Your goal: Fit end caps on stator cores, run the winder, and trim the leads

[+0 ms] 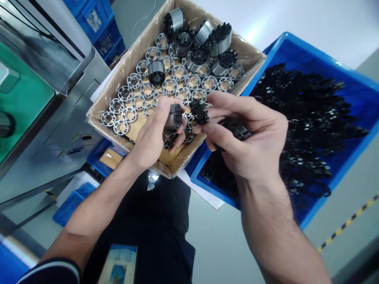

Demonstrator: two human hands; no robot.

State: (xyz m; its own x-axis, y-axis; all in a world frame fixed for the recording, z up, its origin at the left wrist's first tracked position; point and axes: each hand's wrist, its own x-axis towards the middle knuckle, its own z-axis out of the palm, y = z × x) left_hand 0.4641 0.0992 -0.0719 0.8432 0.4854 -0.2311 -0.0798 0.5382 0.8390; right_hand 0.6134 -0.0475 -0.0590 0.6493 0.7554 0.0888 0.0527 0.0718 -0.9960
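Observation:
My left hand is closed round a metal stator core, held over the cardboard box. A dark face of the core is turned toward my right hand. Between the thumb and fingertips of my right hand is a black plastic toothed ring, a short gap away from the core. More black plastic pieces are tucked in the right palm, partly hidden by the fingers. Under my hands, bare stator cores stand in rows in the box. Several cores with black toothed ends lie on top of them.
At the right, a blue bin holds a heap of black plastic rings. A metal machine cabinet with a green top stands at left. Blue crates are stacked behind it. Clear plastic film lines the box.

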